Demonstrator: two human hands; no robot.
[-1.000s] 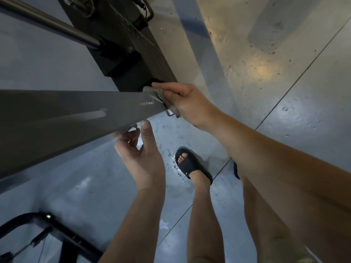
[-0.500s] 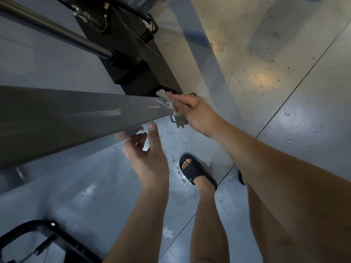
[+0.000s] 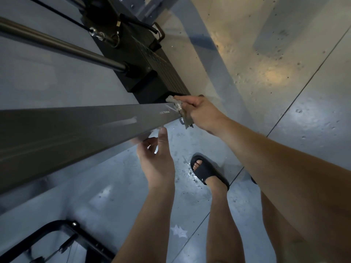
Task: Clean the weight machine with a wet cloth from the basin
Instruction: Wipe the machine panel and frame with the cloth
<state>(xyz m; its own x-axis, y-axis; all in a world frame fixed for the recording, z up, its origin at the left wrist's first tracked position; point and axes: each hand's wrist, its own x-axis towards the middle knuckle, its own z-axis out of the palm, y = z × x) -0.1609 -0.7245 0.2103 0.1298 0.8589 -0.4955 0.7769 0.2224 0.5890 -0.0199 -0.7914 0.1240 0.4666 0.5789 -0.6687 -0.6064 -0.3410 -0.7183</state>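
Grey cloth [image 3: 183,112] pinched in the right hand [image 3: 201,112] against the end of the weight machine's grey beam [image 3: 76,130], left hand [image 3: 157,164] just beneath, fingers loosely curled, holding nothing

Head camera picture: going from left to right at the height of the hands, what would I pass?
grey beam → left hand → cloth → right hand → floor
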